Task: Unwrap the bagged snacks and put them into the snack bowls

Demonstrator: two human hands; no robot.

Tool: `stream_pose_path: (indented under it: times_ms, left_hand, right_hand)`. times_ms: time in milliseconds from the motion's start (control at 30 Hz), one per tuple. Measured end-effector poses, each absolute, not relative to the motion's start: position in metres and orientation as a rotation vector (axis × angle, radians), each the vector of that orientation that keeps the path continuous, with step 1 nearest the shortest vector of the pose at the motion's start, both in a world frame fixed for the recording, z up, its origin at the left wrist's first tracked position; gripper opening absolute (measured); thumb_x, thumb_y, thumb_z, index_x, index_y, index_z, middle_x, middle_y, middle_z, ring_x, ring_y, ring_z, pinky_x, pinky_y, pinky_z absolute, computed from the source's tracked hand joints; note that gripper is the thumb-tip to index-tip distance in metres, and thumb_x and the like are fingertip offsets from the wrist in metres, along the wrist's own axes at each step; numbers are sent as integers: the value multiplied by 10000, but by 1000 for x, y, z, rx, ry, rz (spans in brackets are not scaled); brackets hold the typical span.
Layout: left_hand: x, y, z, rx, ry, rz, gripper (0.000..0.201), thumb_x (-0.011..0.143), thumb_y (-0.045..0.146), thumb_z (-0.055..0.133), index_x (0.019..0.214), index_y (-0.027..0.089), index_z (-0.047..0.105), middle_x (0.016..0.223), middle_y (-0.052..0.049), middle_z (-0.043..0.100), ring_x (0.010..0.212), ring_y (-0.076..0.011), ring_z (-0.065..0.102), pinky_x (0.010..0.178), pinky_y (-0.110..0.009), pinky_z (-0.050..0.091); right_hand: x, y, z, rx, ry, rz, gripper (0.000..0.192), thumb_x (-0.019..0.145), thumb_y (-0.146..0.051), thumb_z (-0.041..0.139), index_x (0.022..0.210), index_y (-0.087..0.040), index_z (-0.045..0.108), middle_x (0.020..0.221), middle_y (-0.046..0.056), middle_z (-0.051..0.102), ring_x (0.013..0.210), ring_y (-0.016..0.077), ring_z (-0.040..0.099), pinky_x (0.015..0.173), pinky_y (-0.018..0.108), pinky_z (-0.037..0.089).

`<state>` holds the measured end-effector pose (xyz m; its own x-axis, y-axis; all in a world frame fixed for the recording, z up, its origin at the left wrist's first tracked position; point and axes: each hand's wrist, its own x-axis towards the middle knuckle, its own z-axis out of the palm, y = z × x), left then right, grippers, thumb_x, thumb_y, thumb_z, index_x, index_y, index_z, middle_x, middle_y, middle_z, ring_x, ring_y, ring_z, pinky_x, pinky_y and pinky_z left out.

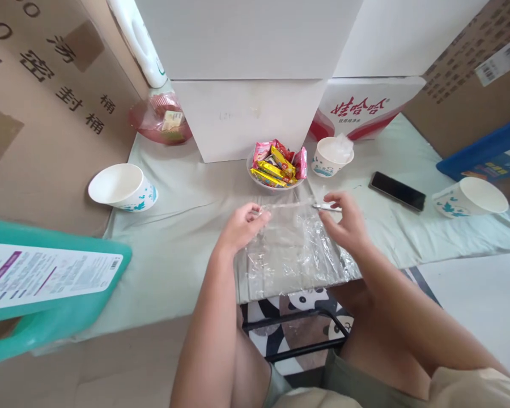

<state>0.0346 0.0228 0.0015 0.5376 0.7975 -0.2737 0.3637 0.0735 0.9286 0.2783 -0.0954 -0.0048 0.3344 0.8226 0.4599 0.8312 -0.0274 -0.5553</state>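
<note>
At the near edge of the cloth-covered table (174, 260), a clear plastic bag (291, 252) is lying flat and crinkled, its lower end reaching over the table's edge toward the person's knees. The left hand (240, 226) is pinching the bag's top left corner, fingers curled closed on the film, while the right hand (344, 224) is gripping the top right corner between thumb and fingertips, so the bag's upper edge is running taut between the two hands. Just beyond that edge, a bowl of wrapped sweets (277, 165) is sitting in front of a white box (246, 113), its packets showing yellow, pink and red. To the right of the bowl a paper cup (332, 156) is standing with something pale and crumpled inside; I cannot tell what it is. Further right, a dark phone (397, 191) is lying face up on the cloth, and past it another paper cup (470, 196) is leaning on its side. Well off to the left, a third paper cup (122, 187) is tilting toward a big cardboard carton (46, 102). A teal plastic stool (46, 283) is poking in at the near left.
</note>
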Motion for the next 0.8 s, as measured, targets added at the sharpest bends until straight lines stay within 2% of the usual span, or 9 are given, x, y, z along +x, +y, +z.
stream_pose_path:
  times_ms: [67,167,267,367,500,600,700,800]
  left_hand:
    - [30,23,-7,1623,1058,404,483,717,525,738,1061,204,631,893,-27,694,778,-171,591,706,-281,434]
    - [31,22,-20,1765,1119,408,309,738,395,703,970,195,666,863,-21,687,763,-162,595,731,-289,460]
    - [35,22,-23,1678,1195,553,166,752,312,613,855,191,660,772,-13,670,708,-154,619,687,-278,497]
    - [37,23,-15,1443,1262,679,159,686,261,610,823,187,639,796,-23,698,696,-153,667,605,-244,518]
    - [28,22,-1,1281,1399,848,194,634,219,580,821,183,613,746,-10,696,622,-133,663,497,-191,453]
    - [20,26,3,1203,1489,952,176,640,216,574,809,181,607,703,5,677,552,-114,627,436,-174,368]
    - [14,35,1,1129,1543,1044,100,677,203,566,772,184,594,653,9,640,522,-111,589,416,-188,307]
    - [15,36,2,1149,1642,1186,88,713,156,547,783,186,589,707,3,641,588,-117,608,503,-215,401]
  right_hand:
    - [279,-106,-32,-1880,-1365,-9,341,822,-351,584,1147,-257,538,1107,121,659,1027,309,653,830,493,568]
    - [281,-107,-51,-1932,-1330,-90,441,823,-318,582,1253,-243,521,1235,163,619,1188,341,610,993,559,526]
    - [279,-106,-50,-1923,-1397,-86,469,853,-274,572,1318,-232,522,1299,176,602,1269,343,577,1108,567,461]
    - [267,-112,-48,-1938,-1524,-3,459,883,-230,556,1342,-225,558,1387,184,584,1332,350,550,1135,567,445]
    - [254,-127,-57,-1870,-1848,95,461,909,-79,449,1292,-241,649,1481,133,573,1444,309,486,1161,527,437]
    - [258,-136,-63,-1847,-1917,141,504,915,-46,429,1304,-271,655,1509,89,574,1449,285,494,1150,517,461]
    - [267,-144,-64,-1874,-1932,152,412,953,-100,447,1256,-248,684,1457,103,619,1377,286,566,1145,504,473]
    - [269,-151,-60,-1908,-1938,136,366,969,-129,448,1211,-232,702,1407,108,652,1368,291,570,1140,493,477]
